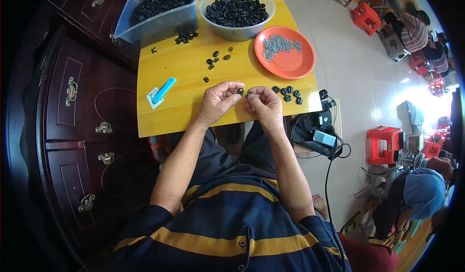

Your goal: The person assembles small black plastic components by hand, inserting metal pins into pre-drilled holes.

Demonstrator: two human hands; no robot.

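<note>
My left hand [220, 102] pinches a small black plastic part [240, 91] between thumb and fingertips above the front of the yellow table [179, 109]. Close beside it, my right hand [266, 108] is closed in a pinch, its fingertips almost meeting the black part. Whatever sits in that pinch is too small to name. To the right of my right hand lies a group of finished-looking black plastic pieces [287, 98]. Farther up the table are several loose black pieces [215, 54], some oval and some squarish.
An orange plate [308, 68] holds small grey metal pieces [281, 46]. Behind stand a round tub [237, 33] and a clear bin [160, 32], both full of black parts. A blue-handled tool [164, 89] lies left. Cables [334, 151] and red stools [382, 145] are at right.
</note>
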